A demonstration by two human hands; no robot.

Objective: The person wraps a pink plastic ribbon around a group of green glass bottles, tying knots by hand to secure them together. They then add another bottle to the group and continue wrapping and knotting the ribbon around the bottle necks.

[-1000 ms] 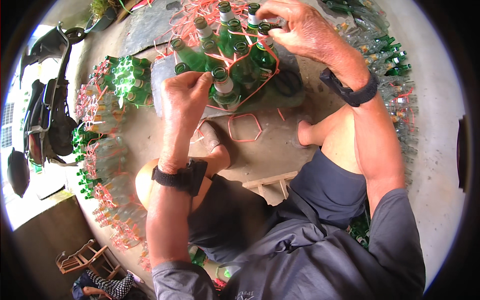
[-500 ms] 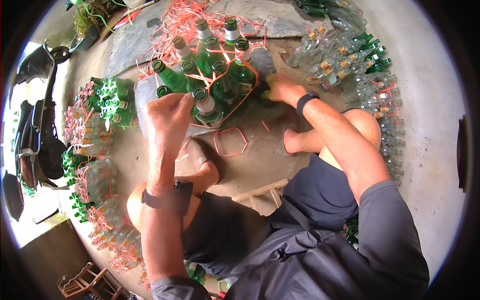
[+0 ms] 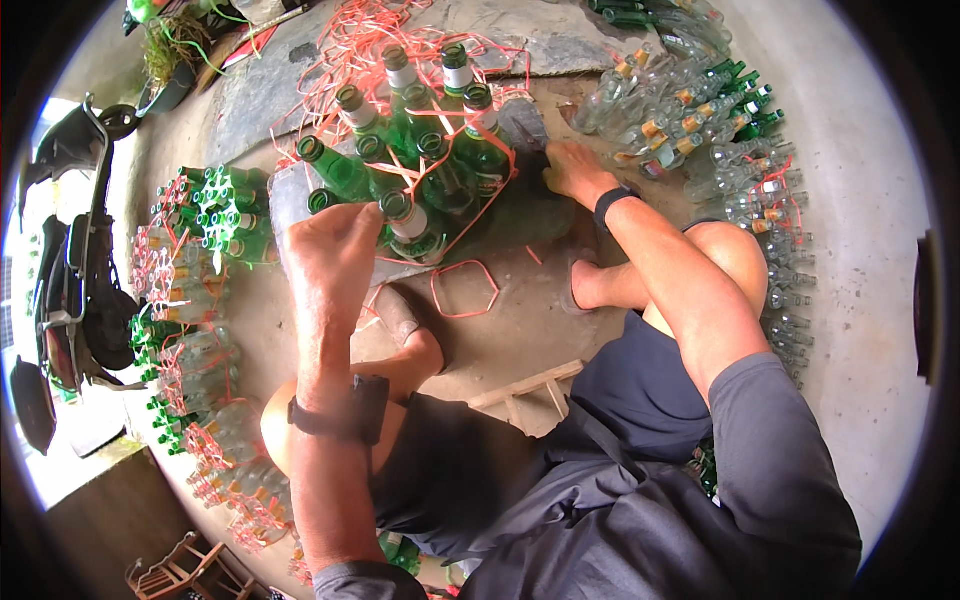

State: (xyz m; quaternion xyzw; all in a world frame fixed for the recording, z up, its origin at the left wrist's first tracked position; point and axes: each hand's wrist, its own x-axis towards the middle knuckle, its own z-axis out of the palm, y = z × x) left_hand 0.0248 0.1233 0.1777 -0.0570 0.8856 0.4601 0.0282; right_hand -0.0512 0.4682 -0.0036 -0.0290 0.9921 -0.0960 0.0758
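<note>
A bundle of green glass bottles [image 3: 448, 188] stands upright in front of me, with flat pink strapping [image 3: 512, 160] wound around and across it. One bottle at its left [image 3: 340, 168] leans outward. My left hand [image 3: 335, 240] is closed at the near left of the bundle, thumb and fingers pressed together; whatever it pinches is hidden. At the right side of the bundle is my right hand [image 3: 580, 175], its fingers curled beside a dark patch. What lies in that grip does not show. A pink strap loop [image 3: 466, 315] rests on the floor between my feet.
Tangled pink strapping [image 3: 365, 40] is heaped behind the bundle on grey slabs [image 3: 262, 100]. Clear and green bottles [image 3: 655, 110] lie stacked along the right wall. Tied bottle groups [image 3: 232, 205] line the left. A wooden frame [image 3: 530, 392] sits between my knees.
My right hand has shifted slightly right, away from the bundle. My left hand has come down a little and stays closed. The bottles remain standing together.
</note>
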